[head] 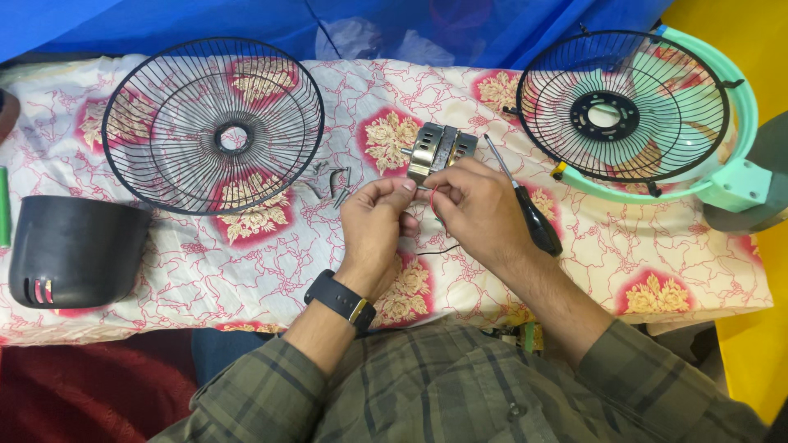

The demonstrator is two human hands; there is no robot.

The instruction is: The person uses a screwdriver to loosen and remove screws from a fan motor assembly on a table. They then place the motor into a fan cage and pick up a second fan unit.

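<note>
My left hand (374, 221) and my right hand (476, 209) meet at the table's middle, fingertips pinched on thin red and black wires (428, 195) that run from a metal fan motor (439, 148) lying just beyond them. A black wire loops out below the hands. A dark watch sits on my left wrist. A black-handled screwdriver (525, 207) lies on the cloth right beside my right hand.
A black wire fan guard (212, 125) lies at the left. A second guard with a mint-green ring and base (743, 176) lies at the right. A black motor cover (74, 250) sits at the near left. Several screws (332, 180) lie on the floral cloth (657, 262).
</note>
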